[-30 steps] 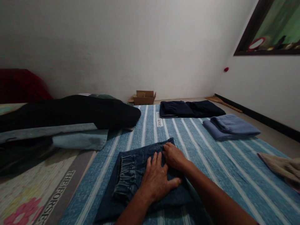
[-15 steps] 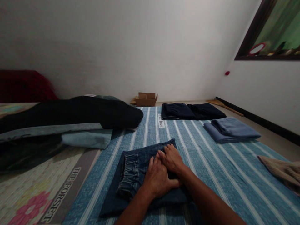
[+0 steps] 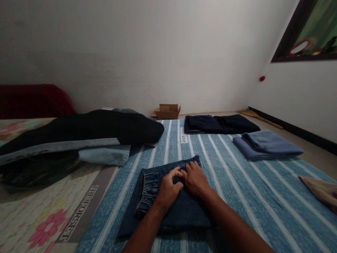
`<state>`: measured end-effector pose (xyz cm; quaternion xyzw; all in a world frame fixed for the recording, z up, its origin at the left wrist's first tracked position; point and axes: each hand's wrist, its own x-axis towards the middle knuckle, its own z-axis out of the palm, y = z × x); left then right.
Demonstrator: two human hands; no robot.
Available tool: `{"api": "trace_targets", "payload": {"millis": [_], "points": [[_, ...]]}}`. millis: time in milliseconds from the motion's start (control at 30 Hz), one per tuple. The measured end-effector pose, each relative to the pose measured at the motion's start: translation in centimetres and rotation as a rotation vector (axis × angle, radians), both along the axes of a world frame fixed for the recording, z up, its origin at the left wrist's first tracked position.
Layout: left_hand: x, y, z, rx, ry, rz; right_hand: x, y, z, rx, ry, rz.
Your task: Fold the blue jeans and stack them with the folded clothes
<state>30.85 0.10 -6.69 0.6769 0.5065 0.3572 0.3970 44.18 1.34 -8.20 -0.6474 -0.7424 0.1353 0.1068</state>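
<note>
A folded pair of dark blue jeans (image 3: 189, 214) lies in front of me, its gathered elastic waistband toward the left. My left hand (image 3: 170, 188) rests on top of the jeans, thumb and forefinger curved apart, the other fingers partly hidden. Close beside it, my right hand (image 3: 195, 178) lies on the jeans near their far right corner, its fingers stretched out over the denim. The fingertips of both hands nearly meet. I see nothing held in either hand.
Blue striped bedding (image 3: 237, 196) spreads beneath. Dark folded trousers (image 3: 221, 124) and a folded blue-grey garment (image 3: 268, 144) lie farther back and right. A beige garment (image 3: 319, 191) sits at the right edge. Black clothing (image 3: 105, 126) is heaped left. A cardboard box (image 3: 167, 111) stands by the wall.
My left hand has shifted up and back from beside the right hand, its thumb now drawn nearer the forefinger. The right hand stays on the jeans. The view has turned slightly left.
</note>
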Motion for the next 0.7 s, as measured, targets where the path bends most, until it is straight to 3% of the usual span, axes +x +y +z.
{"api": "trace_targets", "payload": {"millis": [67, 133, 367, 533, 700], "points": [[0.0, 0.3, -0.6, 0.006, -0.023, 0.116, -0.2, -0.2, 0.2, -0.03, -0.012, -0.026], [0.1, 0.4, -0.9, 0.047, 0.083, 0.176, -0.4, -0.3, 0.5, -0.077, -0.028, -0.035], [-0.2, -0.4, 0.5, 0.208, 0.631, -0.013, -0.9, -0.5, 1.0, -0.096, -0.054, -0.037], [-2.2, -1.7, 1.2, 0.379, 1.016, 0.051, -1.0, -0.6, 0.7, -0.078, -0.048, -0.04], [-4.3, -2.3, 0.3, 0.312, 1.152, 0.016, -1.1, -0.6, 0.7, -0.055, -0.047, -0.04]]}}
